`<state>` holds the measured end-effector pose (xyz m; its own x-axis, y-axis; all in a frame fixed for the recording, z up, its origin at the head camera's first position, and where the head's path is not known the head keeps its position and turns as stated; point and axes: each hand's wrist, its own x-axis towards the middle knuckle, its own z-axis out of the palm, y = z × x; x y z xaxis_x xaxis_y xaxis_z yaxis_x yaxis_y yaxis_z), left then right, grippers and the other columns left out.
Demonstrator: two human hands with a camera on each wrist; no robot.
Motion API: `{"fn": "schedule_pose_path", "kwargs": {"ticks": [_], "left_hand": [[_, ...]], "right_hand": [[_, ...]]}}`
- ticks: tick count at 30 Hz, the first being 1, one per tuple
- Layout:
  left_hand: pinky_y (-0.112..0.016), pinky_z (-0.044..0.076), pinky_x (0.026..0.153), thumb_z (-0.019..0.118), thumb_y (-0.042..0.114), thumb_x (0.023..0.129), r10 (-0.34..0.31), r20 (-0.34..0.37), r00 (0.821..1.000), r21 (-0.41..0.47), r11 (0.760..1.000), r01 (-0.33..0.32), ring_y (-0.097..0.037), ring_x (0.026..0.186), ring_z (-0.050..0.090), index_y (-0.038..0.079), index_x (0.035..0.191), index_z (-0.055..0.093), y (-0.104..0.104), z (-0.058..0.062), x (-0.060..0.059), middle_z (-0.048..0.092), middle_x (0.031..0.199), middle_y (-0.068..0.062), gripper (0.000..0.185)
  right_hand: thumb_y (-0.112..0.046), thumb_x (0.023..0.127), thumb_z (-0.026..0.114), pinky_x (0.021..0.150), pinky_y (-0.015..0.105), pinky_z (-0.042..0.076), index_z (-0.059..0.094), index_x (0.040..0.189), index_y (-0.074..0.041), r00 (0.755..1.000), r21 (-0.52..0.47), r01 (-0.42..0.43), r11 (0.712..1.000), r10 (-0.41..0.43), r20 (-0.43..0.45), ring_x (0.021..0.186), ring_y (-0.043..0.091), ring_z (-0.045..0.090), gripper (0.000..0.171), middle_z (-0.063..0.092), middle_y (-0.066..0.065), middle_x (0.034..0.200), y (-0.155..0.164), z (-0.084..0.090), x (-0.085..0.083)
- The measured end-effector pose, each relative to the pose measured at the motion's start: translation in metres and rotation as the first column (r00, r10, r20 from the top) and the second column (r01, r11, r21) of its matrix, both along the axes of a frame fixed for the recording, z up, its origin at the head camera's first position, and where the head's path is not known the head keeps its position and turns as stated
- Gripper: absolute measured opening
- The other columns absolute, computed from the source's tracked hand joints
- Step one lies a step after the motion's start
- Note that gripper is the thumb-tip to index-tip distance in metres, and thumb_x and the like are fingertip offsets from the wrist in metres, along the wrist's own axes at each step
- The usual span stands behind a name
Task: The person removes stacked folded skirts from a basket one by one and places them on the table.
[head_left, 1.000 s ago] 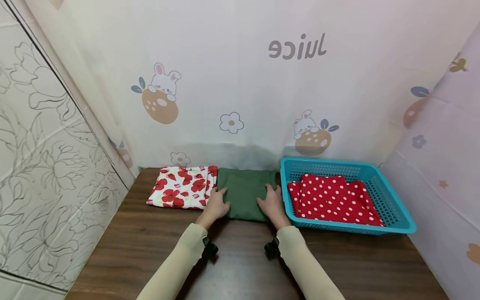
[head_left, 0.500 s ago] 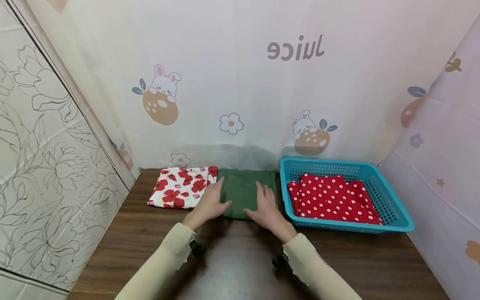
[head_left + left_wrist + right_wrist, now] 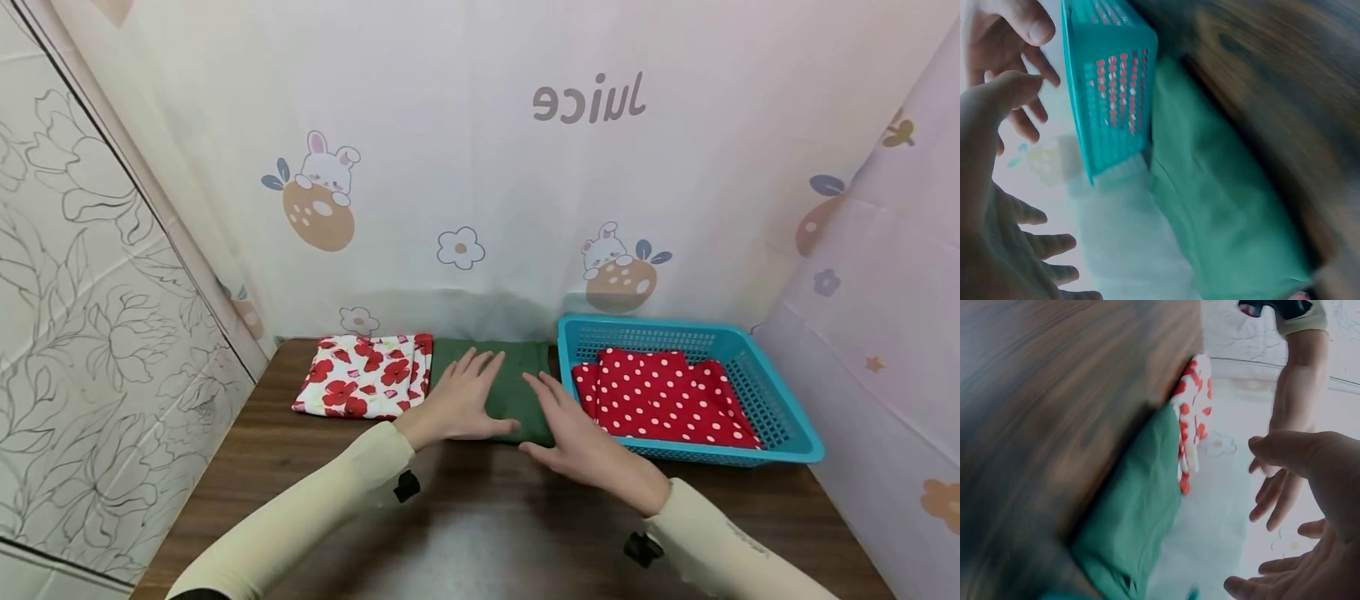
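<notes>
Two hands are at the folded green cloth (image 3: 517, 387), which lies on the brown wooden table (image 3: 300, 492) against the back curtain, between the floral cloth (image 3: 360, 379) on its left and the teal basket (image 3: 780, 425) on its right. Left hand (image 3: 461, 404): fingers straight and spread, laid flat over the left part of the green cloth — nothing gripped. Right hand (image 3: 577, 437): fingers extended and relaxed, over the near right corner of the cloth; whether it touches the fabric or hovers just above cannot be told from the head view. Both forearms are in cream sleeves.

Left wrist view, blurred: green cloth (image 3: 1222, 206) flat on the wood, teal basket (image 3: 1110, 81) just beside it, red showing through the mesh. Right wrist view, also blurred: green cloth (image 3: 1135, 519) with the floral cloth (image 3: 1194, 419) touching its far edge; both hands appear with loose, uncurled fingers.

Basket contents: one red cloth with white dots (image 3: 663, 400), folded, lying inside. Behind the table hangs a pale curtain (image 3: 480, 167) printed with rabbits, flowers and mirrored lettering.
</notes>
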<state>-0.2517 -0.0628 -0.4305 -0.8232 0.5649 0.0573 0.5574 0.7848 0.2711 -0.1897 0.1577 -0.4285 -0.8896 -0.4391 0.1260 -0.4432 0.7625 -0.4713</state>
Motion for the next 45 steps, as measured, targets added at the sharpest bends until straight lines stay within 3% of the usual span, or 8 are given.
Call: {"fn": "schedule_pose_path", "kwargs": {"ticks": [6, 11, 17, 24, 35, 40, 45], "left_hand": [[-0.062, 0.032, 0.12, 0.058, 0.078, 0.086, -0.038, -0.04, 0.998, 0.021, 0.999, 0.039, -0.038, 0.156, 0.023, 0.014, 0.166, 0.018, 0.031, 0.022, 0.005, 0.03, 0.168, -0.01, 0.11], [-0.057, 0.036, 0.119, 0.058, 0.079, 0.084, -0.052, -0.071, 0.996, 0.023, 0.998, 0.054, -0.036, 0.155, 0.026, 0.016, 0.166, 0.016, 0.06, 0.027, 0.006, 0.031, 0.167, -0.008, 0.112], [-0.049, 0.044, 0.115, 0.06, 0.077, 0.084, -0.072, -0.065, 0.995, 0.043, 0.996, 0.075, -0.034, 0.154, 0.029, 0.015, 0.166, 0.018, 0.095, 0.022, 0.011, 0.032, 0.167, -0.009, 0.111], [-0.036, 0.06, 0.092, 0.073, 0.066, 0.081, -0.064, 0.012, 0.998, 0.148, 0.987, 0.061, -0.024, 0.151, 0.032, 0.018, 0.165, 0.019, 0.121, 0.017, 0.015, 0.031, 0.165, -0.004, 0.111], [-0.029, 0.058, 0.094, 0.074, 0.065, 0.081, -0.064, 0.036, 0.997, 0.207, 0.977, 0.055, -0.017, 0.148, 0.033, 0.023, 0.164, 0.018, 0.159, 0.016, 0.013, 0.035, 0.16, 0.003, 0.108], [-0.029, 0.057, 0.096, 0.076, 0.064, 0.08, -0.036, 0.078, 0.996, 0.235, 0.972, 0.017, -0.012, 0.146, 0.033, 0.028, 0.164, 0.016, 0.174, 0.013, 0.011, 0.034, 0.159, 0.009, 0.109], [-0.034, 0.055, 0.102, 0.075, 0.064, 0.081, -0.011, 0.098, 0.995, 0.247, 0.969, -0.014, -0.016, 0.15, 0.031, 0.027, 0.164, 0.017, 0.188, 0.008, 0.006, 0.032, 0.161, 0.007, 0.108]], "right_hand": [[-0.029, 0.079, 0.09, 0.098, 0.057, 0.055, 0.03, 0.16, -0.008, 0.995, 0.059, -0.01, 0.998, 0.016, -0.1, 0.145, 0.045, 0.038, 0.103, 0.035, 0.024, 0.16, 0.032, 0.015, -0.003], [-0.027, 0.074, 0.093, 0.092, 0.06, 0.057, 0.031, 0.159, -0.006, 0.991, 0.081, 0.007, 0.997, 0.004, -0.134, 0.142, 0.046, 0.039, 0.107, 0.038, 0.026, 0.156, 0.06, 0.023, -0.007], [-0.029, 0.071, 0.095, 0.088, 0.064, 0.057, 0.033, 0.156, -0.002, 0.986, 0.134, 0.069, 0.989, -0.048, -0.157, 0.139, 0.05, 0.04, 0.109, 0.039, 0.029, 0.153, 0.092, 0.029, -0.017], [-0.028, 0.07, 0.095, 0.086, 0.069, 0.055, 0.033, 0.155, 0.002, 0.97, 0.169, 0.148, 0.974, -0.111, -0.215, 0.137, 0.056, 0.04, 0.109, 0.039, 0.034, 0.152, 0.126, 0.028, -0.039], [-0.029, 0.067, 0.096, 0.085, 0.076, 0.05, 0.031, 0.154, 0.005, 0.938, 0.216, 0.278, 0.936, -0.216, -0.269, 0.131, 0.059, 0.041, 0.113, 0.039, 0.037, 0.148, 0.171, 0.015, -0.063], [-0.031, 0.068, 0.095, 0.089, 0.081, 0.043, 0.026, 0.156, 0.005, 0.932, 0.23, 0.326, 0.917, -0.271, -0.239, 0.131, 0.062, 0.037, 0.117, 0.034, 0.039, 0.15, 0.188, 0.008, -0.071], [-0.032, 0.074, 0.091, 0.09, 0.083, 0.04, 0.018, 0.159, 0.004, 0.919, 0.176, 0.376, 0.91, -0.342, -0.195, 0.132, 0.064, 0.033, 0.118, 0.028, 0.041, 0.151, 0.209, 0.001, -0.08]]}}
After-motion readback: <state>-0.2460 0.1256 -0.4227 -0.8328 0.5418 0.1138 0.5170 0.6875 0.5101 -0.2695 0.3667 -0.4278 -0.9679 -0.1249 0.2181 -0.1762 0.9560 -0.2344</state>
